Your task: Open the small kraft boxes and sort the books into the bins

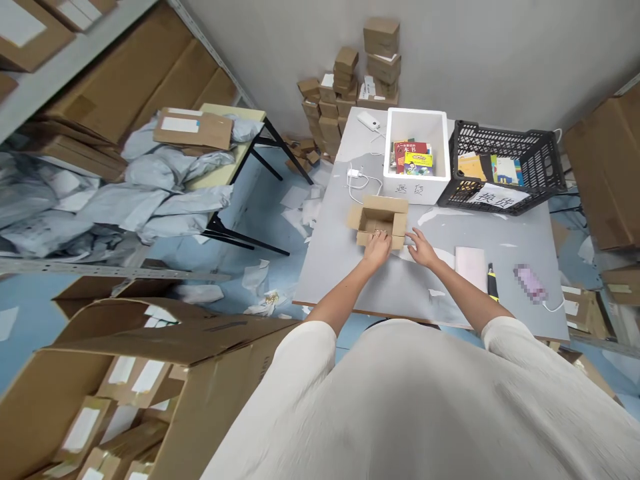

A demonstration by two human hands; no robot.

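A small cardboard box with its flaps spread open stands on the grey table, in front of the white foam box. My left hand [379, 247] is at the near side of the small box [399, 225], its fingers over the near edge and partly inside. To the right of that box is my right hand [421, 248], fingers apart and holding nothing, the fingertips close to the box's near right corner. Whether the fingertips touch the cardboard cannot be made out. The inside of the box shows bare cardboard, partly hidden by my left hand.
The white foam box [417, 189] and black crate [555, 163] hold books. A pink pad [471, 268], a cutter [493, 283] and a phone [530, 281] lie on the table's [325, 267] right. White cables lie at left. A large carton [225, 373] stands near left.
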